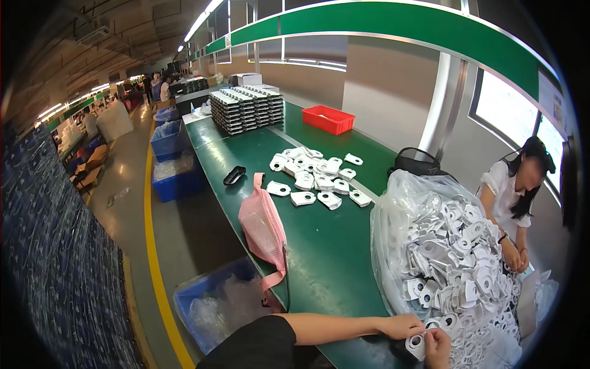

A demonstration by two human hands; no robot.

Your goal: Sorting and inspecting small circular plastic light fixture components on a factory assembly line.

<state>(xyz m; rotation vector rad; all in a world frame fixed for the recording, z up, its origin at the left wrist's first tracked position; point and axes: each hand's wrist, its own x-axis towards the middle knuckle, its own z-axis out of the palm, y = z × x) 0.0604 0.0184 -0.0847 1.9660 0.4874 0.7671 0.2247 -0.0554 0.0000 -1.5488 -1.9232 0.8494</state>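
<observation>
At the lower right, my left hand [402, 326] and my right hand [437, 350] meet at a small white plastic part [415, 348] with a round hole. The right thumb and fingers grip its edge. My left fingers are curled close against its upper side, partly hidden. Just beyond my hands, a large heap of similar white parts [458, 246] fills a clear plastic bag [387, 264] lying open on the bench. Flat white rings [473, 338] lie in a pile to the right of my hands.
The green bench [326, 258] carries a pink mesh pouch [263, 224], a black part [234, 175], scattered white parts [329, 200], stacked trays [246, 111], a red bin [329, 120] and a black bag [415, 162]. Blue bins [175, 184] stand left. A co-worker [516, 190] works at right.
</observation>
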